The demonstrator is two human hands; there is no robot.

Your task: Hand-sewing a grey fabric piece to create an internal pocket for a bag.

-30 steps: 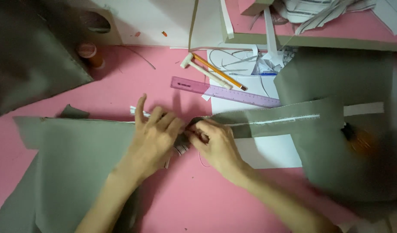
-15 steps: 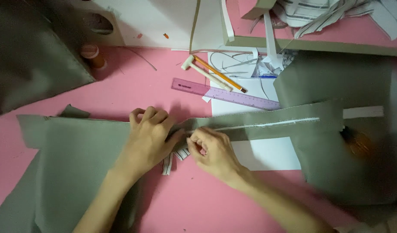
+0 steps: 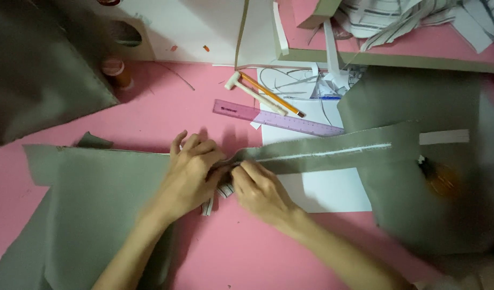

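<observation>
Head camera looks straight down, close above the pink table [image 3: 150, 113].

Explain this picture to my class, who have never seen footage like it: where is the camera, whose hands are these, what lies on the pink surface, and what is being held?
There is no machine here. A camera worn on a person's head looks down at that person's own two bare hands, so there is only this one view.

The left hand and right hand meet in the middle and pinch a long strip of grey-green fabric that has a pale line along it. A small striped scrap peeks out beneath the hands.

They work on a pink surface. On it lie a white sheet of paper under the strip, a purple ruler, a pencil beside a white stick, and a small brownish bottle. A larger piece of the same fabric spreads under the left arm. White card and striped cloth sit along the top edge.
</observation>
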